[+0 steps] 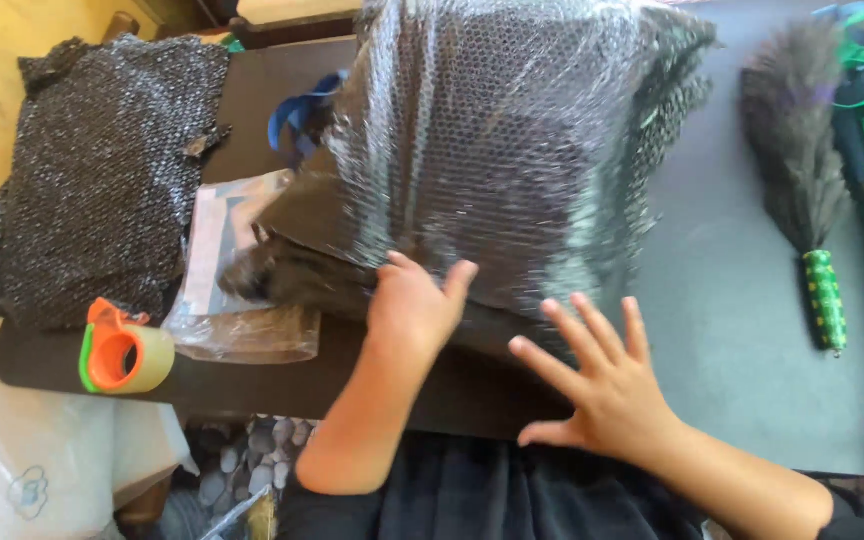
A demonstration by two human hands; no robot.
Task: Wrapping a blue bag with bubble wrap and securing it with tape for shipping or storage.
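A large dark parcel wrapped in clear bubble wrap (497, 140) lies on a dark table (742, 330), filling the middle of the view. My left hand (414, 303) presses flat on the parcel's near edge, fingers together. My right hand (600, 385) lies spread on the table at the parcel's near right corner, its fingertips touching the wrap. Neither hand grips anything.
A tape dispenser with an orange and green handle (124, 358) sits at the table's near left corner. Beside it lies a clear plastic bag (242, 290). A dark speckled cloth (102, 170) covers the far left. A feather duster with a green handle (802, 170) lies at the right.
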